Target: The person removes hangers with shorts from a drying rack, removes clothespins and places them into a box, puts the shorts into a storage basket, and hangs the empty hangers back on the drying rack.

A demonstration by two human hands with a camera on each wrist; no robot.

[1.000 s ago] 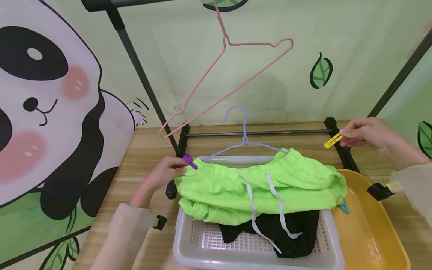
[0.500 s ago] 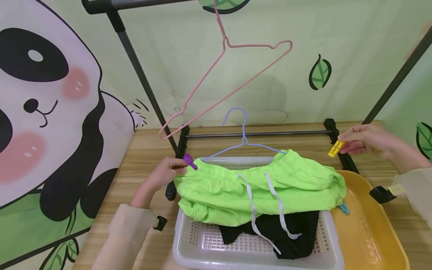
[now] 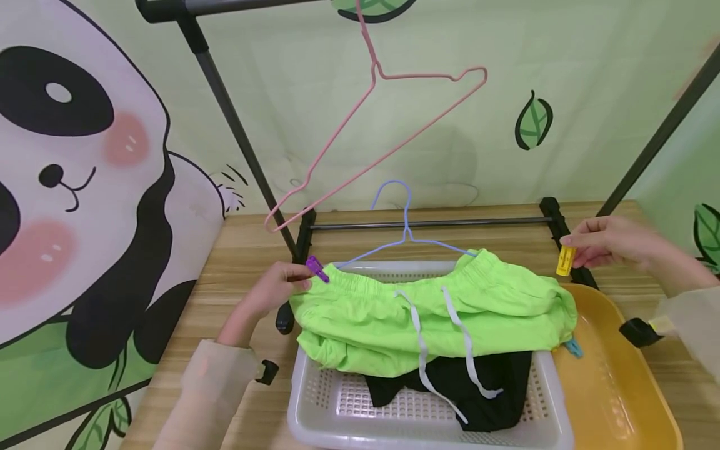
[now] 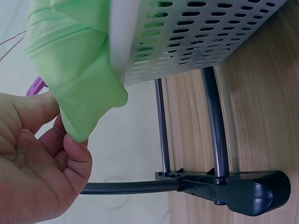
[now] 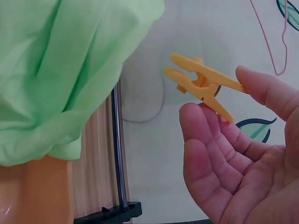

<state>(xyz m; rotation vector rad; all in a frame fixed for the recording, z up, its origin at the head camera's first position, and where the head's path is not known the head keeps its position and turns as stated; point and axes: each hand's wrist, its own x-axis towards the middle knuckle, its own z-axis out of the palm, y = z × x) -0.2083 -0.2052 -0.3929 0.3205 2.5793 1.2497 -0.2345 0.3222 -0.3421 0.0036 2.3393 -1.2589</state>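
- The corner of the green shorts is pinched by the left hand, between thumb and fingers; the purple clip is seen just beside those fingers, at the end of the waistband.
- A yellow clip is held by the right hand, with the thumb on one leg and fingers under the other; the clip is kept apart from the shorts, over to the right.
- The shorts are spread across the white basket; two white strings are hung down their front (long ones), over a black cloth in the basket.
- The blue hanger is seen behind the waistband, its lower part hidden by the shorts; a pink hanger is seen higher up.
- An orange tub is set beside the basket, on the wooden table.
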